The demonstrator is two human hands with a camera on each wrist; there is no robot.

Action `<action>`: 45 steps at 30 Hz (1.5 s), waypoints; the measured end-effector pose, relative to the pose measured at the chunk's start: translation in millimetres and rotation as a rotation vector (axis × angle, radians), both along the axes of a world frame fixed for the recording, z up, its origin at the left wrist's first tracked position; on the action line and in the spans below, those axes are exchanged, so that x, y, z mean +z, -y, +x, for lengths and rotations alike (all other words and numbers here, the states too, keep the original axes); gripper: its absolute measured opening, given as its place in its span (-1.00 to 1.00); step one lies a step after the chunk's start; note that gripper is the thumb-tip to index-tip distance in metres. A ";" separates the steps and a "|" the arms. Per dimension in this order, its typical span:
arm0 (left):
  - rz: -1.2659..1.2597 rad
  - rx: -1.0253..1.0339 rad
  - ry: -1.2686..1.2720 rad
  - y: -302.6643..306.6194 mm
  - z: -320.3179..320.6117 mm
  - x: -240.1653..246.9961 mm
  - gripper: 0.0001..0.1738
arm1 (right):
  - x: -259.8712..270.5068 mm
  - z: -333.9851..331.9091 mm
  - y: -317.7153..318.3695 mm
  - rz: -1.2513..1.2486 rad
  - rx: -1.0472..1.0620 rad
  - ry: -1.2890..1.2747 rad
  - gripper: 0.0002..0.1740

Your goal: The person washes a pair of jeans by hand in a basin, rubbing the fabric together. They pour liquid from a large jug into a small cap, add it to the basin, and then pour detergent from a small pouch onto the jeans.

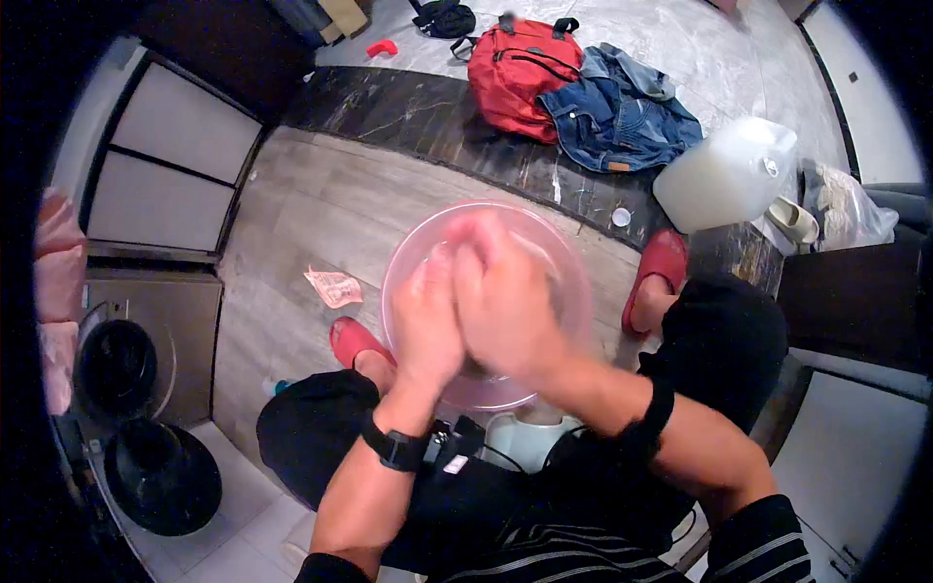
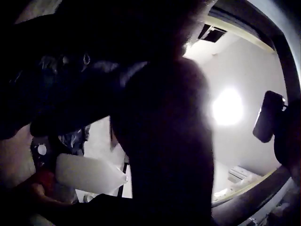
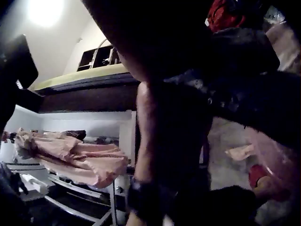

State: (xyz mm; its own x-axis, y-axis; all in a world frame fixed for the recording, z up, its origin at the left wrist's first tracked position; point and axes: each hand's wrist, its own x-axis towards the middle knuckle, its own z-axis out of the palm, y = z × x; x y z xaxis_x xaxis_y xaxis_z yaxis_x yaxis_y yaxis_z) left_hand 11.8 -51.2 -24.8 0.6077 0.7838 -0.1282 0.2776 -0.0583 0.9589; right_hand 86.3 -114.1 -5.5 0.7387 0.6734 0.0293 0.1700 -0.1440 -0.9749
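Observation:
Over a translucent pink basin point(image 1: 488, 394) on the floor, my left hand point(image 1: 430, 316) and right hand point(image 1: 510, 306) press together with fingers bent. Both are somewhat blurred, and I cannot tell what lies between the palms. Some dark stuff point(image 1: 476, 368) shows low in the basin, just beneath the hands. The basin stands between two feet in red slippers point(image 1: 662, 267). Dark, glinting fabric point(image 2: 70, 89) crosses the left wrist view. In the right wrist view, the left forearm point(image 3: 145, 110) shows, and a pink edge of the basin point(image 3: 277, 157) appears at right.
A red backpack point(image 1: 520, 78) and a denim garment point(image 1: 622, 117) lie on the floor beyond. To their right stands a large whitish jug point(image 1: 724, 175), with a white cap point(image 1: 622, 217) close by. A pink paper scrap point(image 1: 333, 288) lies left of the basin.

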 end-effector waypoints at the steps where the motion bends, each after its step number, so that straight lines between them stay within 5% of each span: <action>1: 0.068 -0.028 -0.034 -4.3 -1.3 -2.9 -0.54 | -1.7 -0.4 -0.2 0.008 0.042 0.034 -0.82; 5: 0.274 -0.100 -0.154 -5.8 0.0 -13.8 -0.54 | -4.9 13.7 -2.9 -0.059 0.069 0.076 -0.84; 7: 0.050 0.005 -0.077 3.8 4.9 4.8 -0.54 | -12.7 13.6 -12.3 -0.055 -0.051 0.043 -0.84; 10: 0.348 -0.059 0.061 -11.4 1.2 -31.1 -0.54 | -11.5 1.2 -3.0 -0.036 0.083 0.087 -0.83; 13: 0.116 -0.068 -0.093 0.2 -0.8 -16.1 -0.56 | -11.4 13.9 -4.8 -0.099 0.041 0.072 -0.82; 18: 0.138 -0.063 -0.090 -5.2 -3.6 -13.0 -0.56 | -8.7 5.3 -4.0 -0.072 0.072 0.067 -0.83; 20: -0.125 0.044 -0.006 5.4 -0.3 -11.4 -0.59 | -24.5 23.7 -17.1 -0.063 -0.063 0.031 -0.84; 22: -0.011 -0.061 0.004 -4.8 -5.3 -9.3 -0.57 | -11.6 10.6 -9.1 -0.055 0.004 0.027 -0.83; 24: -0.323 0.090 0.121 -5.8 -1.9 -2.8 -0.55 | -6.3 -8.1 0.0 0.006 0.090 0.120 -0.83; 30: 0.081 -0.083 -0.055 -8.4 -4.0 -2.6 -0.55 | -6.1 -0.6 0.4 -0.045 0.091 0.117 -0.82; 32: -0.130 0.014 -0.044 -7.4 -3.2 4.7 -0.55 | -5.6 -12.4 3.3 0.016 0.119 0.073 -0.82; 35: 0.019 -0.029 -0.036 5.2 -1.6 4.6 -0.58 | -9.2 17.3 -11.6 -0.158 0.018 0.065 -0.83; 36: 0.046 -0.025 -0.009 6.3 0.9 5.4 -0.61 | -11.9 21.4 -19.1 -0.040 -0.077 0.070 -0.84; 40: 0.007 -0.065 -0.059 -8.1 -6.8 5.9 -0.62 | -9.0 -8.6 0.2 0.061 0.122 0.107 -0.81; 43: -0.084 -0.057 0.018 4.3 -2.1 15.0 -0.65 | -15.8 20.2 -20.7 0.046 -0.101 0.127 -0.85; 45: 0.048 -0.094 -0.084 -2.7 -3.3 17.4 -0.61 | -14.2 4.1 -11.7 0.035 -0.047 0.089 -0.83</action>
State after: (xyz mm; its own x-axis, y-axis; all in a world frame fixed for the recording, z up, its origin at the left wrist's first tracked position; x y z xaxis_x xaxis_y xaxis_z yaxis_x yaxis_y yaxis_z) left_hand 8.5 -48.5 -7.4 0.6673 0.7304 -0.1459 0.3480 -0.1326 0.9281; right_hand 90.4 -102.4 -19.8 0.7627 0.6356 0.1191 0.2497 -0.1195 -0.9609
